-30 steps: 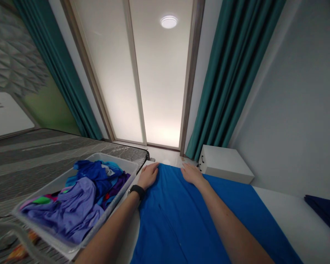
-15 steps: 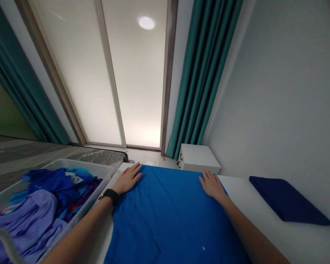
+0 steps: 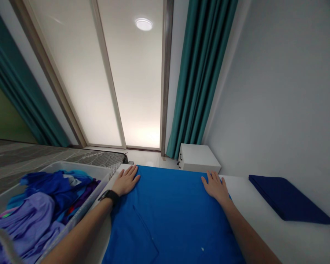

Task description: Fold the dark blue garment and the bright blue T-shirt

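A blue garment (image 3: 170,209) lies spread flat over a white table (image 3: 253,205), its near end running out of the picture. My left hand (image 3: 125,180) rests flat at its far left corner, fingers stretched forward, with a dark watch on the wrist. On the far right part of the cloth, my right hand (image 3: 216,187) presses palm down, fingers spread. Neither hand grips the fabric. A dark drawn line or cord and a small white spot show on the garment.
Left of the table stands a translucent bin (image 3: 100,196) heaped with blue and purple clothes (image 3: 30,212). A folded navy cloth (image 3: 287,200) lies on the table's right side. Beyond the far edge is a white cabinet (image 3: 199,156), near a teal curtain (image 3: 200,84).
My right hand has slid slightly to the right and its fingers are wider apart. My left hand has shifted a little left. The far edge of the garment looks smoother.
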A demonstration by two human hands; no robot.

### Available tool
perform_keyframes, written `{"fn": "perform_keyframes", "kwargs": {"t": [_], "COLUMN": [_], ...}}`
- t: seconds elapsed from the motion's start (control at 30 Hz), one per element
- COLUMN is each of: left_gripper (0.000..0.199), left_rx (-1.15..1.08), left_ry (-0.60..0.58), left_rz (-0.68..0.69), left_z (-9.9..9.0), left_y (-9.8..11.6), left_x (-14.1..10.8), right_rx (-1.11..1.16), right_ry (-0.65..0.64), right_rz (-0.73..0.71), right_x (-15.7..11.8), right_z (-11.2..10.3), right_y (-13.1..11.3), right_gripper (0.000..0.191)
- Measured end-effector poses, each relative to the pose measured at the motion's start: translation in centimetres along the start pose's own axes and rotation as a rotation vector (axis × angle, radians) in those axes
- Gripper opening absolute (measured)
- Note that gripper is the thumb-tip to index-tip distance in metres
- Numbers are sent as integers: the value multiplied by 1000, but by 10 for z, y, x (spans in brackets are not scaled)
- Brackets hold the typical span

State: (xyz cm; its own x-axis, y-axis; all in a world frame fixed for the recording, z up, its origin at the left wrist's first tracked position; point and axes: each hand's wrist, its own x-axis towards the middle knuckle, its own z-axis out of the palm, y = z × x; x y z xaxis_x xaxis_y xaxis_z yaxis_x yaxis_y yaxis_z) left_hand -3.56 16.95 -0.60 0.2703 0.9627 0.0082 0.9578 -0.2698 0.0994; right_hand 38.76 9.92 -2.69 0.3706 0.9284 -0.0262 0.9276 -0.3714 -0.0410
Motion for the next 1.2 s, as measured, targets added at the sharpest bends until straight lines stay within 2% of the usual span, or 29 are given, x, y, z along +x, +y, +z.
{"fn": "perform_keyframes", "kwargs": {"t": [0.2, 0.4, 0.67, 0.83, 1.0, 1.2], "left_gripper": [55, 42, 35, 37, 37, 37], "left_rx": [-39, -114, -98, -79, -82, -102], "left_ry": [25, 146, 102, 70, 109, 120], "left_rz": [-17, -61, -63, -63, -68, -37], "left_z": [-1, -11, -12, -11, -6, -2], "left_y": [-1, -10, -16, -13, -10, -15], "left_x": [1, 27, 56, 63, 62, 58], "right_rx": [-13, -21, -12, -19, -8, -3], "right_ry": [13, 10, 27, 17, 39, 38], "right_rz": [-8, -8, -27, -21, -28, -32], "right_x": [0, 0, -2, -1, 0, -1], "right_z": [3, 3, 0, 0, 4, 3], "right_y": [0, -1, -2, -1, 0, 0], "right_gripper": [66, 65, 65, 65, 65, 65]}}
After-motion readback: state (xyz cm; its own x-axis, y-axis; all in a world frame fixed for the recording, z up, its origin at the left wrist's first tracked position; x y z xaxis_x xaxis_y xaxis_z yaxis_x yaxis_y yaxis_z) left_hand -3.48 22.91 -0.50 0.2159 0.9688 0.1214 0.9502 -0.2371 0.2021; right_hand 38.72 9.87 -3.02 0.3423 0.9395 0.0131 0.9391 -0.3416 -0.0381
